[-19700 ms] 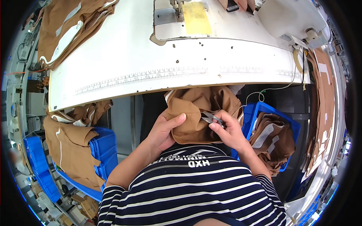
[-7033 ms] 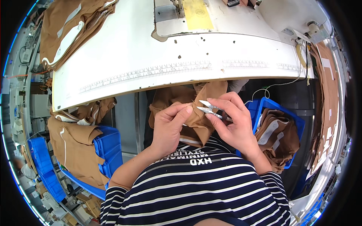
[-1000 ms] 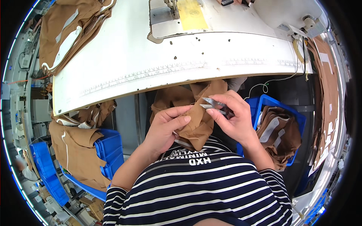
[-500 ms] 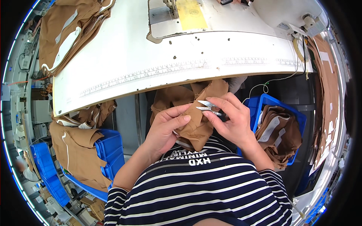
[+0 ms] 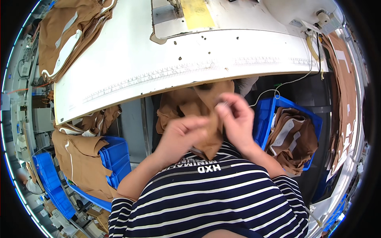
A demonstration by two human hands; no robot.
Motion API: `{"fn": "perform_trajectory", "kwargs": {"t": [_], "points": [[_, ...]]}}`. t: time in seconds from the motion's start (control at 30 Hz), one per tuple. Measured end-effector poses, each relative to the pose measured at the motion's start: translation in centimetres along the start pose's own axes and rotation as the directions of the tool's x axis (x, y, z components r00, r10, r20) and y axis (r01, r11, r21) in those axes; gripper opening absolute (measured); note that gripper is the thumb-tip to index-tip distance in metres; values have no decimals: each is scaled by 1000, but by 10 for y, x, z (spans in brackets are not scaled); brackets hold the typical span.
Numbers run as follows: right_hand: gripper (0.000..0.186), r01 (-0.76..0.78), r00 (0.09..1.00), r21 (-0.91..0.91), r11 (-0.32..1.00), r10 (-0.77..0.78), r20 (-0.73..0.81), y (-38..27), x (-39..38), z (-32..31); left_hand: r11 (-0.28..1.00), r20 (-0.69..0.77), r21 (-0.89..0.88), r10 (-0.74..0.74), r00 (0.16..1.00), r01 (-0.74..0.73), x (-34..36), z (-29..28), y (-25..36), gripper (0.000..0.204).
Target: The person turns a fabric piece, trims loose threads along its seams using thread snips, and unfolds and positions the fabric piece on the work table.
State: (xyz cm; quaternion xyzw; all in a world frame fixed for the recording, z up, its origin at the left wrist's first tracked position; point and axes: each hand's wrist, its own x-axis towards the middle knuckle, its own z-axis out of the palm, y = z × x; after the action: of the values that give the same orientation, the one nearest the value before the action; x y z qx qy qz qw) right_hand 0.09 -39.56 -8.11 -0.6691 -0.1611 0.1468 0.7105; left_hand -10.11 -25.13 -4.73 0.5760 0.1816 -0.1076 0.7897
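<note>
Brown cloth (image 5: 214, 137) sat before me at table (image 5: 131, 63) edge. My left hand (image 5: 180, 135) blurred against it, could not tell if gripping; my right hand (image 5: 238, 117) curled round metal tool (image 5: 224, 104), mostly hidden.

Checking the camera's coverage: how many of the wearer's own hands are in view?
2. Below the white table's front edge, the left hand and right hand flank the brown cloth's narrow part. Both are blurred; neither is completely hidden.
</note>
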Motion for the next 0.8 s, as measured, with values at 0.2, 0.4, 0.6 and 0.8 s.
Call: {"fn": "perform_trajectory", "kwargs": {"t": [0.2, 0.4, 0.6, 0.8], "points": [[21, 141, 985, -86, 986, -149, -83, -30, 23, -26, 930, 86, -332, -139, 987, 160, -4, -6, -5, 36], [26, 325, 935, -436, 839, -215, 283, -35, 5, -22, 836, 25, -525, -175, 984, 161, 0, -10, 3, 42], [24, 396, 913, -521, 756, -265, 310, -35, 6, -17, 801, 46, -580, -150, 988, 148, 0, -11, 1, 43], [25, 451, 892, -579, 679, -315, 324, -36, 4, -17, 799, 44, -585, -143, 989, 142, 0, -8, 2, 44]]}}
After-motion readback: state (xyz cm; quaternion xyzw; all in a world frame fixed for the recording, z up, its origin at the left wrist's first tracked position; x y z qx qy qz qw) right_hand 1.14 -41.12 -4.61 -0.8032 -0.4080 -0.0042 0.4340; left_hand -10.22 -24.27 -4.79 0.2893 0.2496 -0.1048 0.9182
